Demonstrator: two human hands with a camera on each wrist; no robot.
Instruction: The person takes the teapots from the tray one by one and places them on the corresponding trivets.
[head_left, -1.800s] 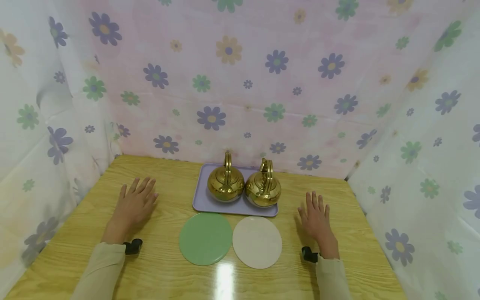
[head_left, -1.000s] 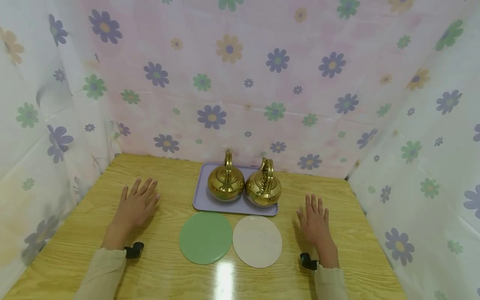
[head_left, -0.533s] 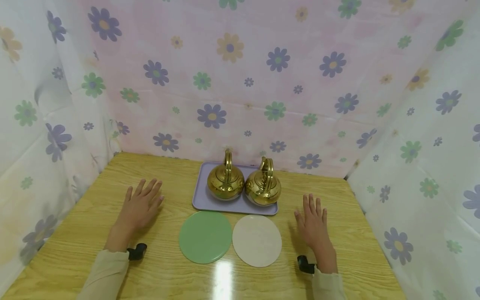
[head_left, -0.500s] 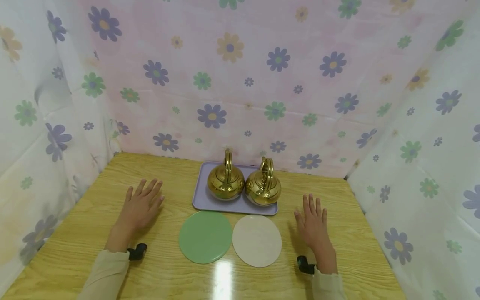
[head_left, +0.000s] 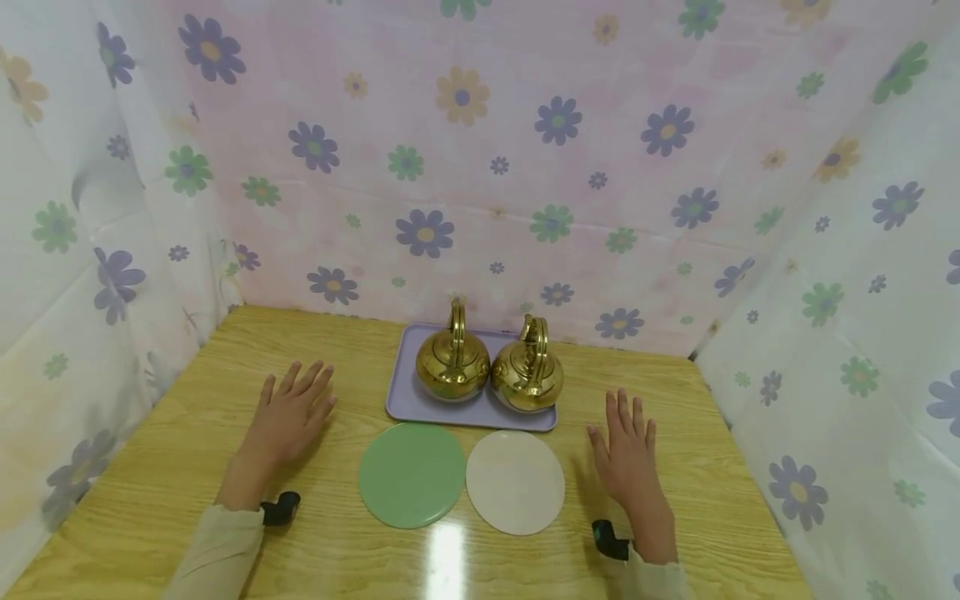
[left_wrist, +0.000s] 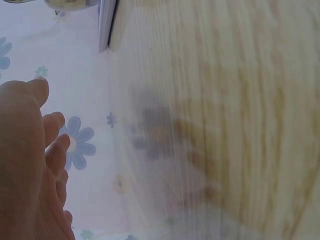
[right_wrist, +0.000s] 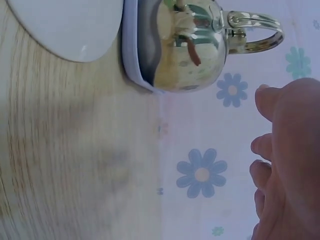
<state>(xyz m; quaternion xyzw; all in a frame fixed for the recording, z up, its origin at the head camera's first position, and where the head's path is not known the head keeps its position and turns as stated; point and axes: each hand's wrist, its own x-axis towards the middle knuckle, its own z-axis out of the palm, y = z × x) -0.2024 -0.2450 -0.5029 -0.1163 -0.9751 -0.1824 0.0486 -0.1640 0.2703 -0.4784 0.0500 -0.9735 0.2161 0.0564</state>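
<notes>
- Two gold-coloured kettles (head_left: 452,372) (head_left: 527,383)
- One purple tray (head_left: 402,400)
- One green plate (head_left: 412,475) and one whitish plate (head_left: 515,482): two plates in all
- One left hand (head_left: 290,421) and one right hand (head_left: 626,454): two hands in all
- Two black wrist devices (head_left: 282,509) (head_left: 609,541), one per arm
- Two pale sleeves (head_left: 219,550) (head_left: 654,579), again one per arm
- One wooden counter (head_left: 337,558)
- Three sides of flowered cloth (head_left: 480,192); whether one sheet or several cannot be told

Right hand (right_wrist: 295,160) apart from a shiny kettle (right_wrist: 195,45) on a tray (right_wrist: 131,45), white plate (right_wrist: 75,22) alongside.
</notes>
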